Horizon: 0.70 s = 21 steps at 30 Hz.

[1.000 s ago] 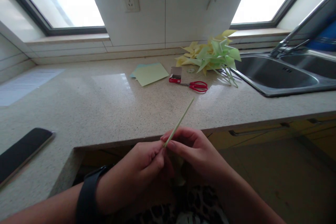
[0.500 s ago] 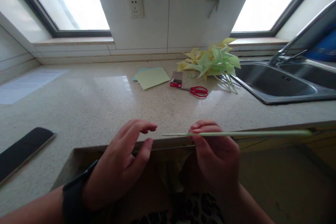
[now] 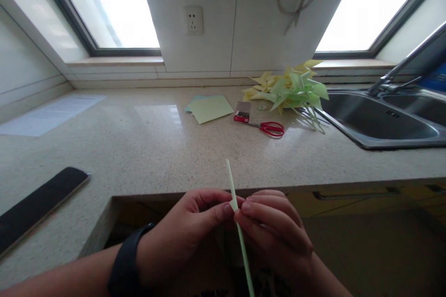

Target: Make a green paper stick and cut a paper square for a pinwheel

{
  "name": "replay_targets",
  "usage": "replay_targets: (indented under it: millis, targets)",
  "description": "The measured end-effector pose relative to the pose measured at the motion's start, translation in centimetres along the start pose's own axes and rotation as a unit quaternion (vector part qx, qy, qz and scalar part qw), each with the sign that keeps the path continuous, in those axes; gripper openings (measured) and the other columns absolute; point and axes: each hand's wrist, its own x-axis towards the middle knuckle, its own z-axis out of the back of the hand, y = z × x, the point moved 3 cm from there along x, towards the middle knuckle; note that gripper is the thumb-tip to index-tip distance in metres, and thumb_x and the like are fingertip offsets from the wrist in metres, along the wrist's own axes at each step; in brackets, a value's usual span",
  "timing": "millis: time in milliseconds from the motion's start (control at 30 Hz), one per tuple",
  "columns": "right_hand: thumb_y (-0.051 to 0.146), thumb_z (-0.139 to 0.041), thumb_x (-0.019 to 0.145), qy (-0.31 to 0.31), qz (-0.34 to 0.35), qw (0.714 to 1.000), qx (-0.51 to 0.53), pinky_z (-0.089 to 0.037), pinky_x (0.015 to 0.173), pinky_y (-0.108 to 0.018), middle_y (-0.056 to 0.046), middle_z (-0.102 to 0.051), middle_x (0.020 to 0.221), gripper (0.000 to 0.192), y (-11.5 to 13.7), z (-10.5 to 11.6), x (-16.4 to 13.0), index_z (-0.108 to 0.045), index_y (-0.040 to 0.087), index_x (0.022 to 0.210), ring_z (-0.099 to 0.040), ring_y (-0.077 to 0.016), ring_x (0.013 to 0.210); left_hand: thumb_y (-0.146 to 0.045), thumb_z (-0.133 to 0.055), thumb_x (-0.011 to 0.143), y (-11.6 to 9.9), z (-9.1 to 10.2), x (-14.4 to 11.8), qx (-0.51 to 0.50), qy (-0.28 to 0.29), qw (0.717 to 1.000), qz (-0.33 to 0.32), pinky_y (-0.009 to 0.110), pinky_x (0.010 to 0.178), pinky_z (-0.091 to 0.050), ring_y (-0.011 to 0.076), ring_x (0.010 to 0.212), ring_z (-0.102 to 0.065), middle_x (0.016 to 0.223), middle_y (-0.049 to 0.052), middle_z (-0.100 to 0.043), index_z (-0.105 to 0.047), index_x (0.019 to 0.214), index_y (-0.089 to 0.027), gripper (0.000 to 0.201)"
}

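Both my hands meet below the counter's front edge on a thin pale green paper stick (image 3: pixel 230 181). My left hand (image 3: pixel 181 236), with a black watch on its wrist, pinches the stick from the left. My right hand (image 3: pixel 275 232) pinches it from the right at the same spot. The stick stands nearly upright, its top end over the counter edge and its lower end running down past my right hand. A small flap of paper shows between my fingertips.
On the speckled counter (image 3: pixel 146 144) lie green paper sheets (image 3: pixel 211 108), a small red box (image 3: pixel 242 112), red scissors (image 3: pixel 272 128) and a pile of yellow and green paper pinwheels (image 3: pixel 291 88). A steel sink (image 3: pixel 379 123) is at right. A black phone (image 3: pixel 38 204) lies at left.
Half a second ago my right hand alone held the stick level, pointing right, with my left hand open. Now the stick is turned upright and both hands pinch it.
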Motion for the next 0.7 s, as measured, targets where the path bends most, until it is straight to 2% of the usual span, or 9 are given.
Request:
replay_targets:
  millis: [100, 200, 433, 533, 633, 700]
  targets:
    - [0.002, -0.072, 0.082, -0.015, 0.049, 0.997, -0.053, -0.063, 0.08, -0.035, -0.004, -0.074, 0.101, 0.039, 0.0, -0.1, -0.2, -0.072, 0.018, 0.118, -0.068, -0.0205, 0.092, -0.03, -0.078, 0.088, 0.2, 0.2, 0.0, -0.03, -0.001, 1.0, 0.004, 0.024, 0.082, -0.048, 0.014, 0.086, -0.067, 0.087, 0.003, -0.078, -0.082, 0.098, -0.021, 0.014]
    - [0.006, -0.069, 0.086, -0.005, 0.05, 0.996, -0.079, -0.062, 0.077, -0.035, -0.003, -0.073, 0.1, 0.03, -0.2, -0.1, -0.2, -0.073, 0.02, 0.113, -0.066, -0.0193, 0.091, -0.029, -0.082, 0.084, 0.4, 0.4, 0.0, -0.055, -0.012, 0.998, 0.008, 0.023, 0.081, -0.048, 0.0126, 0.084, -0.067, 0.087, 0.003, -0.078, -0.081, 0.092, -0.02, 0.012]
    - [0.005, -0.071, 0.084, 0.022, 0.034, 0.998, -0.05, -0.058, 0.077, -0.036, -0.007, -0.071, 0.105, 0.035, -0.8, -0.2, -0.2, -0.071, 0.017, 0.117, -0.063, -0.0203, 0.093, -0.031, -0.084, 0.082, 0.4, 0.5, 0.0, -0.04, -0.049, 0.998, 0.021, 0.026, 0.08, -0.049, 0.014, 0.081, -0.066, 0.083, 0.003, -0.075, -0.076, 0.089, -0.016, 0.018]
    - [0.001, -0.065, 0.085, 0.027, -0.015, 0.999, 0.017, -0.058, 0.074, -0.036, -0.007, -0.069, 0.106, 0.043, -1.2, -0.4, -0.3, -0.067, 0.019, 0.124, -0.062, -0.0199, 0.092, -0.033, -0.082, 0.083, 0.1, 0.9, 0.1, -0.013, -0.079, 0.997, 0.011, 0.026, 0.077, -0.05, 0.0145, 0.08, -0.066, 0.084, 0.004, -0.074, -0.074, 0.088, -0.015, 0.021]
    - [-0.003, -0.057, 0.085, 0.004, -0.121, 0.987, 0.105, -0.056, 0.07, -0.031, -0.004, -0.066, 0.1, 0.044, -1.6, -0.6, -0.2, -0.064, 0.023, 0.12, -0.063, -0.0161, 0.085, -0.035, -0.08, 0.085, -0.2, 1.1, 0.2, 0.005, -0.081, 0.997, 0.001, 0.03, 0.083, -0.053, 0.0178, 0.086, -0.07, 0.088, 0.006, -0.076, -0.071, 0.087, -0.014, 0.023]
    - [0.001, -0.056, 0.089, -0.006, -0.208, 0.969, 0.137, -0.054, 0.07, -0.029, -0.002, -0.065, 0.095, 0.035, -1.9, -0.7, -0.2, -0.065, 0.025, 0.113, -0.064, -0.0144, 0.082, -0.035, -0.08, 0.085, -0.2, 1.3, 0.3, 0.013, -0.081, 0.997, 0.0, 0.031, 0.084, -0.054, 0.0184, 0.086, -0.072, 0.088, 0.006, -0.076, -0.07, 0.086, -0.013, 0.024]
